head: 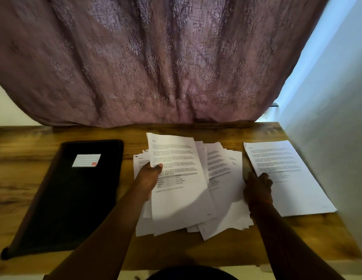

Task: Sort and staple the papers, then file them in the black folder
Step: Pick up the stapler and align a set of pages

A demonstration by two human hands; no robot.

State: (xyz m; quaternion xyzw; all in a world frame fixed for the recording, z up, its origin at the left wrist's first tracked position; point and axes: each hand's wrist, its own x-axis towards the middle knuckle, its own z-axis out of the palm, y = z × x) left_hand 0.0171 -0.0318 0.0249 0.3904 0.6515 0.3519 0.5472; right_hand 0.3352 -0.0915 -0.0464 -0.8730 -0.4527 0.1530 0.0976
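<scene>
Wooden table [226, 247], closed black folder [71, 199] at left, loose paper pile [222, 190] at centre, 1 sorted stack [293, 174] at right, left hand [148, 176] pinching a printed sheet [176, 156], right hand [258, 186] apparently resting fingers loosely on the stack's edge.

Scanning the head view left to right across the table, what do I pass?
Black folder → left hand gripping a lifted sheet → loose paper pile → right hand resting on the pile's right edge → separate stack of papers by the wall.
</scene>
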